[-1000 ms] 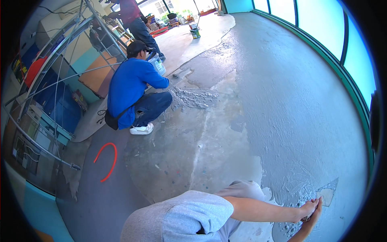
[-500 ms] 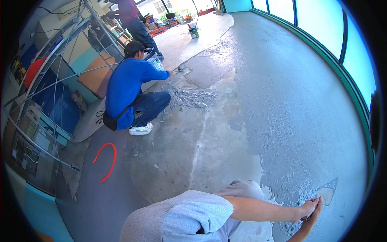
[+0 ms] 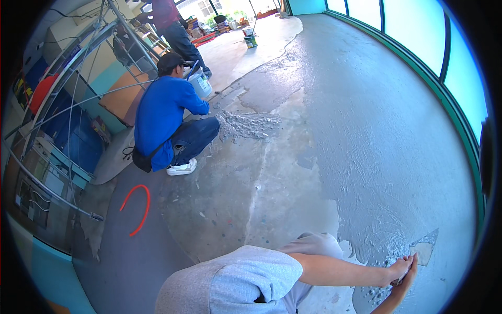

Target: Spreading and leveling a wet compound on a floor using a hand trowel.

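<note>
At the far left, a metal scaffold (image 3: pixel 133 35) stands by the wall, and a curved red hose (image 3: pixel 148 201) lies on the dark grey floor to its near right. Just right of that, a co-worker in a blue top (image 3: pixel 164 112) squats beside a pale bucket (image 3: pixel 200 83); half a second ago this person's arm reaches out over the floor with a tool, and now it is drawn in, the hand hidden. Farther back stands a second person in jeans (image 3: pixel 184 42). Right of the co-worker's knees lies a lumpy heap of grey mix (image 3: pixel 250 125), with bare, stained concrete (image 3: pixel 219 183) on its near side. Wet grey coating (image 3: pixel 376 131) covers the right of the floor, up to the green-framed windows (image 3: pixel 418 26). At the near right, the wearer's left hand (image 3: pixel 400 269) is curled narrow, apparently around the mostly hidden handle of a trowel (image 3: pixel 424 249), whose flat blade lies on the coating just beyond the fingers. The right hand (image 3: pixel 409 273) is pressed close alongside, fingers stretched to the blade's edge; whether it grips too, I cannot tell. Hands and blade hardly shift from the earlier views, so spreading at this spot seems, for the moment, to gain little ground
</note>
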